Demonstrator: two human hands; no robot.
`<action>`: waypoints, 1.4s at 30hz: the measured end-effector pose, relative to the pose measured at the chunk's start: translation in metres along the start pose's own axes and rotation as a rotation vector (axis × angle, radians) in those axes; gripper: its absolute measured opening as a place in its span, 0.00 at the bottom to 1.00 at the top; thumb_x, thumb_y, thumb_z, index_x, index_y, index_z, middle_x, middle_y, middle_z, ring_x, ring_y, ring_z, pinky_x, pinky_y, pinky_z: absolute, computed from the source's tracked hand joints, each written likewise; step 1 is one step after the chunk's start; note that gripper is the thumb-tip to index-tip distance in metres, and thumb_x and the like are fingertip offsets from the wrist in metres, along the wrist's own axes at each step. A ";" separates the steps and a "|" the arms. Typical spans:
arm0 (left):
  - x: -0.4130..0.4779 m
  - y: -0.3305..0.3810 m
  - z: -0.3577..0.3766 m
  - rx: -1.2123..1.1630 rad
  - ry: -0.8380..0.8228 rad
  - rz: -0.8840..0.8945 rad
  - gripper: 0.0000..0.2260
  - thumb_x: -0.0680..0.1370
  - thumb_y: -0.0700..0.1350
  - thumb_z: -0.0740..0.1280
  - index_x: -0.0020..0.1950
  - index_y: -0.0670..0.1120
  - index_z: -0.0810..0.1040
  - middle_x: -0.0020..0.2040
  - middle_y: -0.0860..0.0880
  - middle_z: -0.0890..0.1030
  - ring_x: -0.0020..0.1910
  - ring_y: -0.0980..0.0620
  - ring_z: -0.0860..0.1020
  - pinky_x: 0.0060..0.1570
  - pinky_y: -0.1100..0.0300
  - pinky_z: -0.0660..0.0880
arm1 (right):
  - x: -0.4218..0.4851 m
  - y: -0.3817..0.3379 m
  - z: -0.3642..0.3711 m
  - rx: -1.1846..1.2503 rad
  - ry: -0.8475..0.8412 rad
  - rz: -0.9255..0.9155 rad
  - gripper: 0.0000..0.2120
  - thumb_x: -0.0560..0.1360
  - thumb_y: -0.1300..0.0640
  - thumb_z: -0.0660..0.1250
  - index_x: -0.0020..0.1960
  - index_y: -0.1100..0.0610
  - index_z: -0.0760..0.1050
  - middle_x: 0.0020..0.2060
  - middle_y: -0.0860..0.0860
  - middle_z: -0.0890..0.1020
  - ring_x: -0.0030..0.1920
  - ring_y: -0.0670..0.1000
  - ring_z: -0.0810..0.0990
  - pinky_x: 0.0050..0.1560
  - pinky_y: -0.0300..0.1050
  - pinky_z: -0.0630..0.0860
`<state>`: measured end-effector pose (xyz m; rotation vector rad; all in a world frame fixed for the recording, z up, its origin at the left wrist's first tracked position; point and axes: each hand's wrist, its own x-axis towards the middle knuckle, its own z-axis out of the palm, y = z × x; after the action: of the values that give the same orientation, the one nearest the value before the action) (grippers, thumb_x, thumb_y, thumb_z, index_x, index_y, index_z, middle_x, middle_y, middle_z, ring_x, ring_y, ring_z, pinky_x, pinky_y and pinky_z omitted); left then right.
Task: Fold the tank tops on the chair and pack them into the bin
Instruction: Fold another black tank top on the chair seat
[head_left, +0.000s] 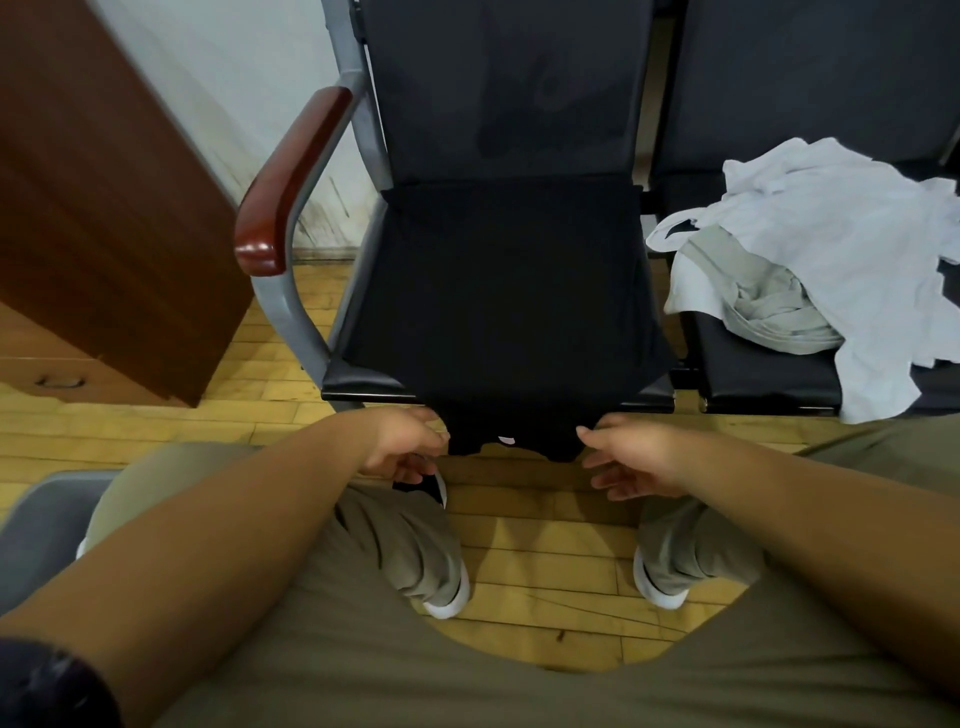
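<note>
A black tank top (506, 296) lies spread flat over the seat of the black chair (358, 382) in front of me, its strap end hanging over the front edge. My left hand (402, 441) pinches the hanging left strap. My right hand (631, 457) pinches the right strap with thumb and forefinger, its other fingers loose. On the neighbouring seat to the right sits a heap of white and grey tank tops (810, 260). No bin is in view.
The chair has a red-brown wooden armrest (291, 176) on its left. A brown wooden cabinet (104, 197) stands at the far left on the yellow wood floor (540, 551). My legs and white shoes are below the chair's front edge.
</note>
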<state>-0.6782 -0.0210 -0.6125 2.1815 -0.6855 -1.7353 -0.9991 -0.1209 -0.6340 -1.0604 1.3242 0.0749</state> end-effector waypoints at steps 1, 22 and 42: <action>0.002 0.000 -0.001 0.001 -0.001 0.006 0.22 0.85 0.41 0.68 0.78 0.52 0.70 0.62 0.43 0.81 0.51 0.46 0.82 0.48 0.52 0.82 | 0.002 0.000 0.000 -0.013 -0.003 -0.001 0.24 0.82 0.41 0.69 0.73 0.49 0.70 0.61 0.55 0.83 0.56 0.57 0.86 0.53 0.55 0.86; 0.018 0.001 0.004 0.196 0.068 0.062 0.20 0.81 0.46 0.75 0.71 0.46 0.78 0.64 0.46 0.83 0.57 0.47 0.84 0.56 0.53 0.82 | 0.017 0.009 -0.006 -0.189 0.046 -0.016 0.25 0.79 0.53 0.76 0.73 0.52 0.74 0.67 0.49 0.80 0.61 0.50 0.81 0.57 0.50 0.81; 0.008 0.005 -0.006 0.287 -0.262 -0.054 0.18 0.79 0.43 0.77 0.68 0.45 0.82 0.58 0.46 0.88 0.60 0.45 0.86 0.66 0.47 0.80 | 0.034 0.006 0.004 -0.046 -0.185 -0.161 0.28 0.77 0.52 0.77 0.75 0.53 0.73 0.64 0.49 0.85 0.64 0.53 0.84 0.71 0.60 0.76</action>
<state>-0.6720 -0.0295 -0.6155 2.1863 -1.0027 -2.0881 -0.9885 -0.1322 -0.6655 -1.1666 1.0716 0.0812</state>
